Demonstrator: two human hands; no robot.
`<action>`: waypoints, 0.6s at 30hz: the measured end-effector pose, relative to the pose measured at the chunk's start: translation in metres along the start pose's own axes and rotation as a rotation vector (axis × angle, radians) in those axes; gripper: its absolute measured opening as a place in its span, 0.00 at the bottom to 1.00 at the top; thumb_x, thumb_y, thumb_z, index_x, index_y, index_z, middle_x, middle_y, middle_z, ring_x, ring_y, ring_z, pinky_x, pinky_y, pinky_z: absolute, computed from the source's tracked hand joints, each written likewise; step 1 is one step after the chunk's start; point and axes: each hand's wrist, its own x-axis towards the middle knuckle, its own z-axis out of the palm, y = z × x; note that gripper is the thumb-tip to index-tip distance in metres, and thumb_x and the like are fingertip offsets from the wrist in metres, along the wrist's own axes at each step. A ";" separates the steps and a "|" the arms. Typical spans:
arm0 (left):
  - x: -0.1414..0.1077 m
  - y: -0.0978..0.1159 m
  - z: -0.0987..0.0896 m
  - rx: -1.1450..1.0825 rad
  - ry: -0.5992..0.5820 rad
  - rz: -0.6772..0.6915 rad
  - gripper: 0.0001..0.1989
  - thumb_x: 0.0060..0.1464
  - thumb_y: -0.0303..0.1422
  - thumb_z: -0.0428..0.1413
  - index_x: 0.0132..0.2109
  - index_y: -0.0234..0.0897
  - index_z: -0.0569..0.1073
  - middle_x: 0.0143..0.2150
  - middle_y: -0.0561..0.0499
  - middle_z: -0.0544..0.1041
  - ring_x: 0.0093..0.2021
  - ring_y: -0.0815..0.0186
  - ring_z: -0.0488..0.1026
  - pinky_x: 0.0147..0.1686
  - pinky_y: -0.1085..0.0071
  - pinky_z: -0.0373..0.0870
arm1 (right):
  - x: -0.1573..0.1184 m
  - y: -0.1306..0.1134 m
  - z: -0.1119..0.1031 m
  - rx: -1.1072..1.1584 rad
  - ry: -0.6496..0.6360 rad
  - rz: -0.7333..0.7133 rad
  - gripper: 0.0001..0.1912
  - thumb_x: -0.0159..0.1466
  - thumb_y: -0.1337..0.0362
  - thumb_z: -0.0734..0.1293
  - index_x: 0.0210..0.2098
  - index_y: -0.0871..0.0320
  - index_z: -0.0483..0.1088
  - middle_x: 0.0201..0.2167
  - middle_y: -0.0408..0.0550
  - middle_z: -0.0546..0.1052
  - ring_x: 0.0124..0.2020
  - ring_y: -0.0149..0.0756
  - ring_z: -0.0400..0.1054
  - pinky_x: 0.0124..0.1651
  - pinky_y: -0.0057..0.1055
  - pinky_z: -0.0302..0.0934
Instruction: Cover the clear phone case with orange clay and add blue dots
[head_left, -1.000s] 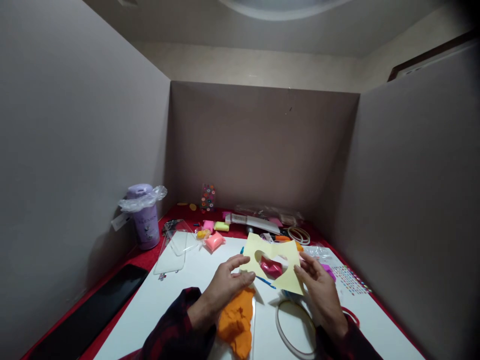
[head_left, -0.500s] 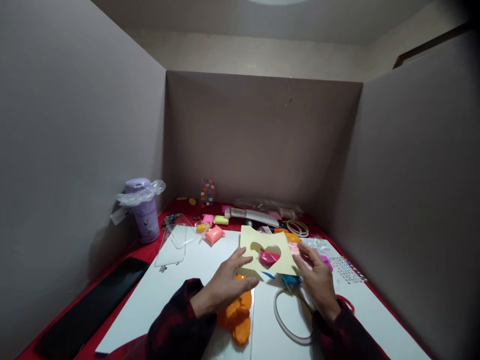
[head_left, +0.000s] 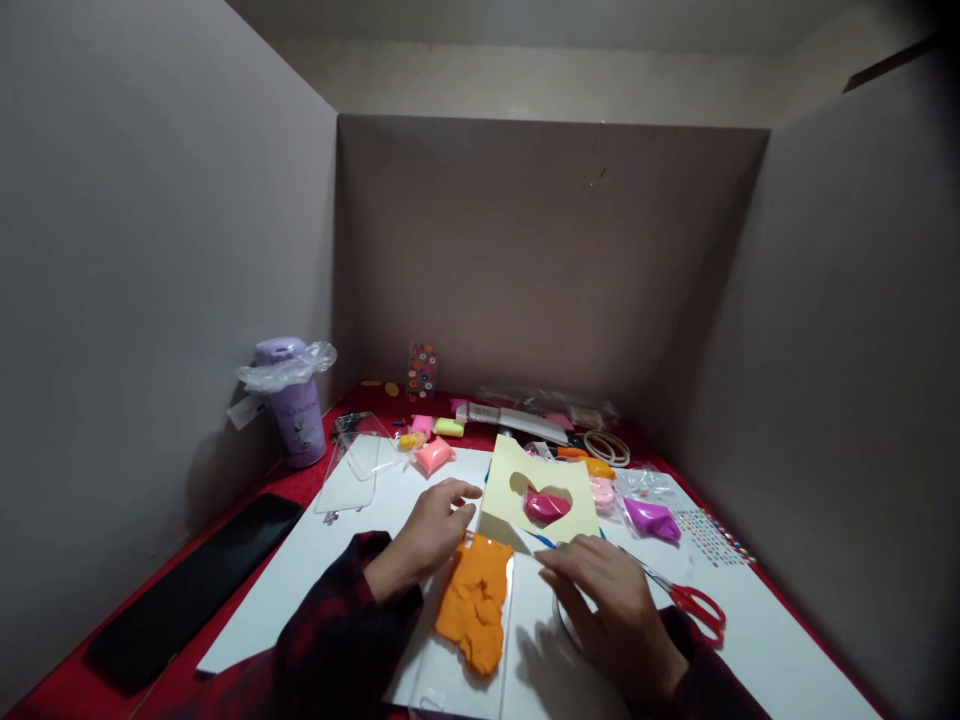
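On a clear case lies a lumpy slab of orange clay, between my hands. My left hand is at its upper left, thumb and fingers apart, near the folded yellow paper with a heart-shaped cutout. A packet of dark pink clay shows through the heart. To the right of the orange clay hovers my right hand, palm down, fingers loosely bent, with nothing visible in them. It casts a shadow on the white board and partly hides a pale ring. Red-handled scissors lie beyond its wrist.
A purple clay packet and a gem sticker sheet lie at right. Clear cases and a coral clay packet lie at the back left. A purple tumbler and a black slab flank the board. Grey panels surround the table.
My right hand has moved down and left, away from the yellow paper, uncovering the scissors and purple packet. My left hand has drawn back up and left off the orange clay. The view has shifted slightly.
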 end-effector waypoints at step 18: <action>-0.010 -0.022 -0.007 0.131 -0.087 0.079 0.14 0.53 0.36 0.48 0.42 0.36 0.74 0.40 0.47 0.74 0.41 0.62 0.69 0.43 0.68 0.64 | -0.005 0.010 0.011 -0.222 0.088 0.303 0.12 0.64 0.64 0.58 0.24 0.58 0.63 0.22 0.46 0.66 0.26 0.36 0.60 0.31 0.33 0.51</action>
